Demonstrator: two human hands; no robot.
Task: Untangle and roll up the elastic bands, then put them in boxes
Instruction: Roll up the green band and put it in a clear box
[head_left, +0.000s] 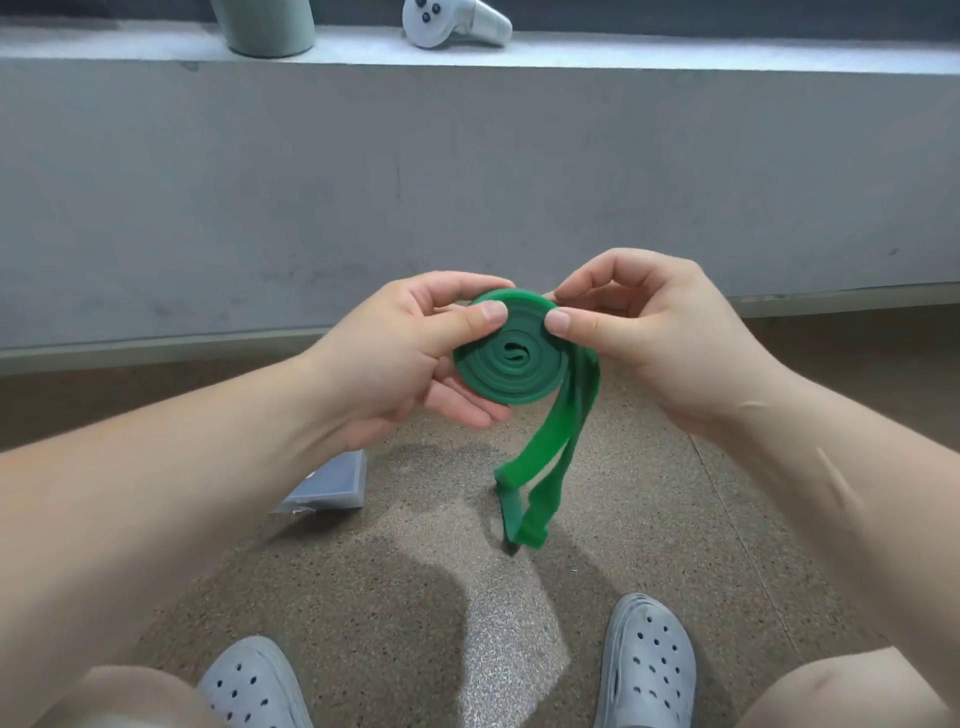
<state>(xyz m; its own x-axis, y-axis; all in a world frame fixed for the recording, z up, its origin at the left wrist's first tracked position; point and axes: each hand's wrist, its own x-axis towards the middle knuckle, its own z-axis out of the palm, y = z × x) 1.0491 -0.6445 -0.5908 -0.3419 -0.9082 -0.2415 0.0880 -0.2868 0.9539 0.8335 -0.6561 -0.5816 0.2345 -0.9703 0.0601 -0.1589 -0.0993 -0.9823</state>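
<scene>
Left grip (415, 358), right grip (654, 338), band coil (498, 387) between

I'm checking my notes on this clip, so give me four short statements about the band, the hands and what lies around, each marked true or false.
1. Both the left hand and the right hand grip the green band. True.
2. The band is rolled up completely. False: a loose loop hangs below the rolled part.
3. A box lies on the floor. True.
4. The white controller lies on the floor. False: it rests on the ledge.
</scene>
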